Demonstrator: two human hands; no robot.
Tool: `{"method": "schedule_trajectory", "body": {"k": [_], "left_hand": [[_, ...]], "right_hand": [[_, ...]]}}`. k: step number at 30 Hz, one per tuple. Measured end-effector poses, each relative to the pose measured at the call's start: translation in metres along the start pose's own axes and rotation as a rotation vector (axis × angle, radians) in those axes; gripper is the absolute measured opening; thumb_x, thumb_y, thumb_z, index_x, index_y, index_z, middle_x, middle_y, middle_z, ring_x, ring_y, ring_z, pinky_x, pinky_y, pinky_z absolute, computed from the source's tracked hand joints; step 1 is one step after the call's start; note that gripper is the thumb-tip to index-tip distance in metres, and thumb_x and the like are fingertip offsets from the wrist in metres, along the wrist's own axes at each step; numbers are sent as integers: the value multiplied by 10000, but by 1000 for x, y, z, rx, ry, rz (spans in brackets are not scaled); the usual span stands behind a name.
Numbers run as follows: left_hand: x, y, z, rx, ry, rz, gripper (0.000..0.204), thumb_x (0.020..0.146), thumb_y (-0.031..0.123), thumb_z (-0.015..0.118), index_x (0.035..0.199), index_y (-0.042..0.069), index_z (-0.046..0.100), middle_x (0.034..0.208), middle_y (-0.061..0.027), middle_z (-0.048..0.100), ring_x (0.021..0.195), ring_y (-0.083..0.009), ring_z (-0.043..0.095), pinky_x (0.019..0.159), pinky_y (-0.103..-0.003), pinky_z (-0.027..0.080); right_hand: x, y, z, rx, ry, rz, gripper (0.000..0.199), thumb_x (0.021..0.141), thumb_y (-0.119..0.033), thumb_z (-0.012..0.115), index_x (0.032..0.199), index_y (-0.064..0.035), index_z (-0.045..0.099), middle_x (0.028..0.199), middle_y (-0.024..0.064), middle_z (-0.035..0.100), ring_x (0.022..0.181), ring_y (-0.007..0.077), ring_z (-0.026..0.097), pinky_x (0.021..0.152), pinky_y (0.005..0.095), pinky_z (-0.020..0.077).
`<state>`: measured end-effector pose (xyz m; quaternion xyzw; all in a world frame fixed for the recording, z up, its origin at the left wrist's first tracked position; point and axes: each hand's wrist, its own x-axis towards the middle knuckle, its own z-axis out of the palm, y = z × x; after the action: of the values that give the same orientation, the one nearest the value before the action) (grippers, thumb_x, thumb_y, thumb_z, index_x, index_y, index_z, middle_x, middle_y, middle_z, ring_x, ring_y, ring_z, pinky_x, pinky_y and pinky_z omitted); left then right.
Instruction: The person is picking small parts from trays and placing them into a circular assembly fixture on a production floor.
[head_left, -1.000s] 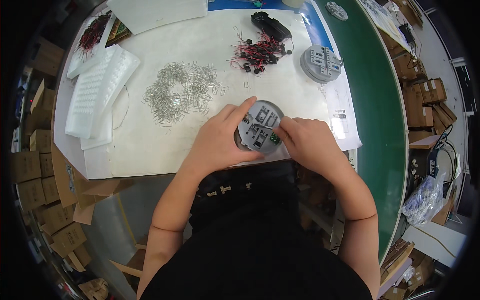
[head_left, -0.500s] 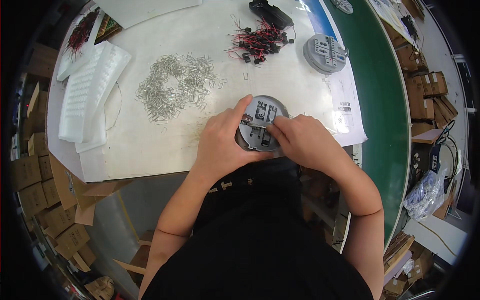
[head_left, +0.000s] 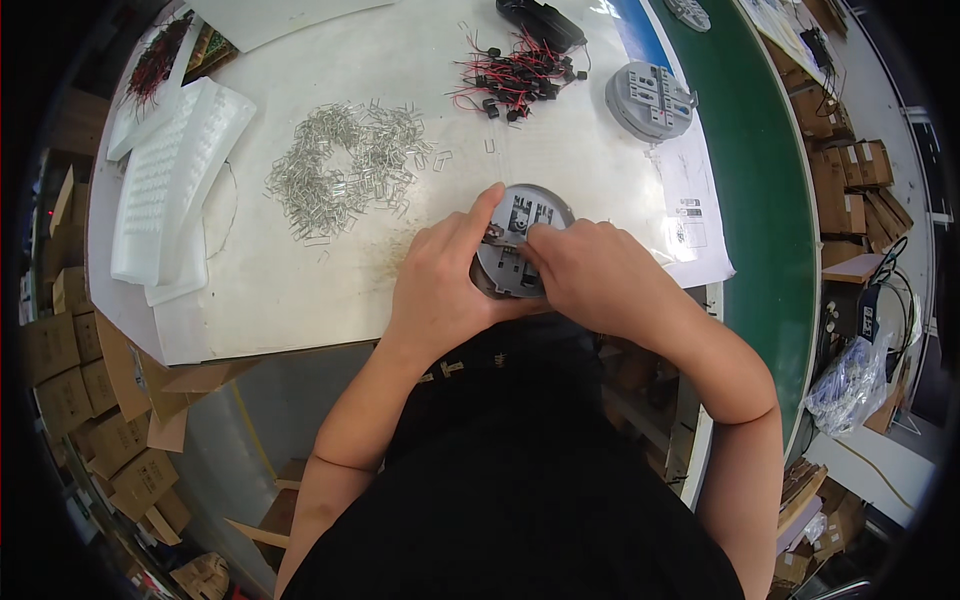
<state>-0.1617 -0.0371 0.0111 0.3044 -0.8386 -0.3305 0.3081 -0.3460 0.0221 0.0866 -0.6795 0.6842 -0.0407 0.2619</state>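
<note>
Left hand (head_left: 440,275) grips the round grey plastic base (head_left: 520,250) at the near edge of the white mat (head_left: 300,290), forefinger out, right hand (head_left: 590,275) pinching sth tiny into it — best kept steady, pressed straight; vs 1 s ago, hands sit further up-frame.

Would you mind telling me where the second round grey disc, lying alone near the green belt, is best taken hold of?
Grip the second grey disc by its smooth outer rim, fingers on opposite edges, coming down from above. It lies flat on the white table with raised parts on its face, so the rim probably offers the only clean hold. Its near side is free; the red-wired parts lie to its left.
</note>
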Motion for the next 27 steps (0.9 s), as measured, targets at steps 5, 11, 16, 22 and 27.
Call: {"method": "schedule_trajectory", "body": {"k": [5,11,16,22,27], "left_hand": [[-2,-1,-1,16,3,18,1077,632,425,983,1516,40,505,1035,-113,681,932,-312,667,869,-439,512],[-4,0,-2,21,-4,9,1074,639,422,981,1521,41,502,1037,-110,676,938,-312,664,870,-441,510],[-4,-3,-1,16,11,29,1078,643,432,976,1530,50,498,1030,-107,674,935,-314,663,877,-441,513],[1,2,-5,19,-28,-66,1127,556,383,1027,1512,43,537,1109,-152,723,994,-327,705,936,-436,537],[-2,-9,-20,-214,-120,-99,920,712,245,940,1511,46,529,1027,-130,687,938,-275,683,876,-396,535]], "right_hand": [[-4,-6,-16,-80,-87,-5,169,983,-163,594,934,-29,684,789,230,718,704,444,711,666,539,569],[-3,-11,-10,-64,-6,-7,295,1047,-234,577,853,-19,633,713,236,666,676,475,655,640,565,513],[-5,-15,-14,-153,-91,63,190,988,-169,588,936,-40,718,819,227,731,759,420,736,672,523,577],[-10,25,-1,153,-1,18,181,990,-229,652,984,-59,716,780,182,714,745,383,729,665,479,578],[-40,8,33,128,494,-238,300,897,-289,808,1104,-100,701,865,73,686,696,311,700,634,406,567]]}}
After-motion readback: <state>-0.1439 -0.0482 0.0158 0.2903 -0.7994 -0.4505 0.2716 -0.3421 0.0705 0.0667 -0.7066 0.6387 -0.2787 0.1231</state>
